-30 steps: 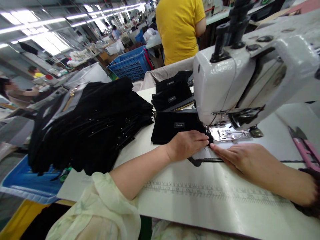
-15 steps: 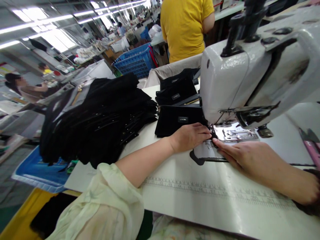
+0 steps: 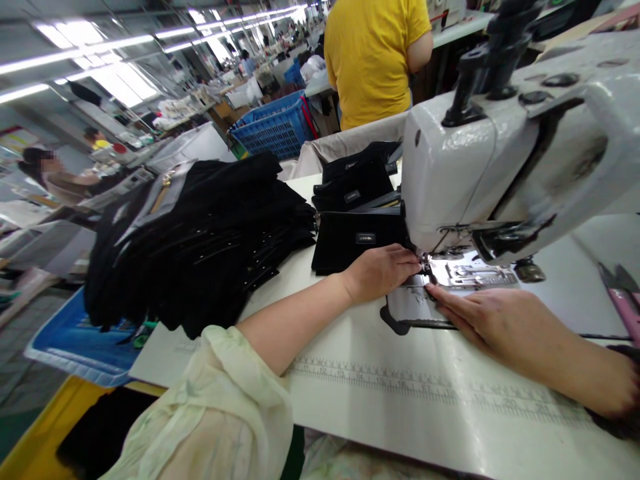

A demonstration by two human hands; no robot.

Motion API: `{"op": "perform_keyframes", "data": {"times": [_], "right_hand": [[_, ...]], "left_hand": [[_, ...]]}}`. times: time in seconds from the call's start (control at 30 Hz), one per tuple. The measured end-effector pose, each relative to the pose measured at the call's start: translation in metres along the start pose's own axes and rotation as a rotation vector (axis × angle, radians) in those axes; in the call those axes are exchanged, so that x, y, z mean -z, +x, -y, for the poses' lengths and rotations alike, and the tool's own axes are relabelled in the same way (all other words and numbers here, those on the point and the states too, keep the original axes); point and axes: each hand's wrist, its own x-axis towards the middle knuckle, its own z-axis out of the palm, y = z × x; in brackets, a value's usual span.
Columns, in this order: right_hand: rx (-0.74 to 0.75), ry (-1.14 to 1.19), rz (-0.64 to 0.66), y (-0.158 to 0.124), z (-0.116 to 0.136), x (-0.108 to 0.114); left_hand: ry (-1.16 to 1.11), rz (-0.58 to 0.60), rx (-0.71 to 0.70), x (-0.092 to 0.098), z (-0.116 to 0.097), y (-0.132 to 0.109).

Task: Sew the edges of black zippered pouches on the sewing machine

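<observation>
My left hand [image 3: 383, 272] is at the near right corner of a flat black fabric pouch [image 3: 345, 250] with a small rectangular label. Its fingers are together, closed on the pouch's edge, with the thumb hidden beneath. Just beyond the fingertips is the presser foot [image 3: 427, 265] of a white sewing machine [image 3: 450, 167]. My right hand [image 3: 495, 317] lies low on the machine bed, fingers stretched out flat, tips touching the near side of the foot. The bit of work under the foot is too small to make out.
A big heap of black pieces [image 3: 200, 247] covers the table's left side. More labelled black pouches [image 3: 355, 180] lie behind the machine head. Pink-handled scissors [image 3: 625, 307] rest at right. A printed ruler [image 3: 380, 380] runs along the front. A person in yellow [image 3: 375, 60] stands beyond.
The view has shifted slightly. Both hands keep almost the same place at the presser foot, and the pouch has hardly moved.
</observation>
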Motion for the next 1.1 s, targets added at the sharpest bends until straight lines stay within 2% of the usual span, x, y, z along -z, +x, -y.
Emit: {"op": "perform_keyframes", "data": {"times": [0.23,0.53,0.77,0.87,0.93,1.0,1.03,1.1], "right_hand": [[-0.001,0.022,0.005,0.0,0.0,0.0],[-0.009,0.005,-0.027,-0.001,0.001,-0.004],[-0.007,-0.002,-0.042,0.002,0.001,-0.001],[-0.002,0.002,-0.05,0.003,0.001,0.0],[-0.012,0.0,-0.03,0.002,0.001,0.0],[-0.041,0.006,0.034,0.001,0.001,0.0],[-0.06,0.014,0.069,0.0,0.001,0.0],[-0.085,0.038,0.104,-0.002,0.001,0.0]], "left_hand": [[-0.002,0.006,0.017,0.0,0.001,0.0],[-0.02,0.078,0.057,0.008,-0.001,0.001],[-0.08,0.072,0.102,0.004,-0.003,0.003],[-0.176,0.017,0.108,0.005,0.006,0.003],[-0.271,-0.035,0.171,0.009,0.02,0.002],[-0.319,-0.044,0.32,0.015,0.034,0.0],[-0.31,-0.008,0.409,0.02,0.039,-0.001],[-0.251,0.154,0.531,0.032,0.038,-0.006]]}}
